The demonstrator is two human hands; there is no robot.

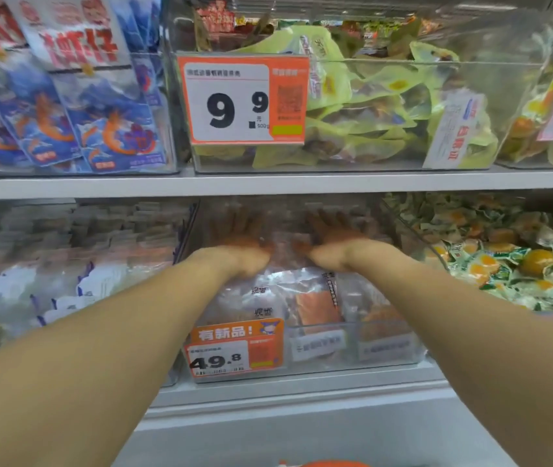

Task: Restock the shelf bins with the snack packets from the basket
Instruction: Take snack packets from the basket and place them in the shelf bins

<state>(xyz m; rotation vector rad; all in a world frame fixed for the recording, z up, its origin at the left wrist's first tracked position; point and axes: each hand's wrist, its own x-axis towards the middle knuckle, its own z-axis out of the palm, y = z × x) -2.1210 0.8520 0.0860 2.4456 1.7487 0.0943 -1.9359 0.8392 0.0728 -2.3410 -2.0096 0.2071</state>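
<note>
Snack packets [305, 305] lay heaped in the clear middle bin [322, 358] of the lower shelf, between a bin of pale white packets [76, 281] on the left and a bin of green-and-orange wrapped sweets [504, 264] on the right. They were transparent pouches with dark printed characters near the top and white labels low down; one showed an orange-pink slab through the film, another something golden-brown. Those against the front wall stood roughly upright, long axis vertical, printed faces toward the camera, tops leaning slightly back into the bin. Deeper in, the pile was blurred and no direction could be made out.

Both arms reached in over the bin's front wall. The left hand [238, 237] and the right hand [332, 235] lay side by side, palms down, fingers spread and fairly straight, pointing toward the back of the shelf. They rested on top of the packets, seen hazily through the bin's plastic; neither appeared to grip anything.

An orange price tag [236, 348] reading 49.8 hung on the bin's front left. Above the shelf board [268, 185], a bin of yellow-green packets [369, 106] carried a tag marked 9.9 [241, 99], with blue shrimp-printed bags [66, 106] to its left. An orange rim [329, 464] showed at the bottom edge.
</note>
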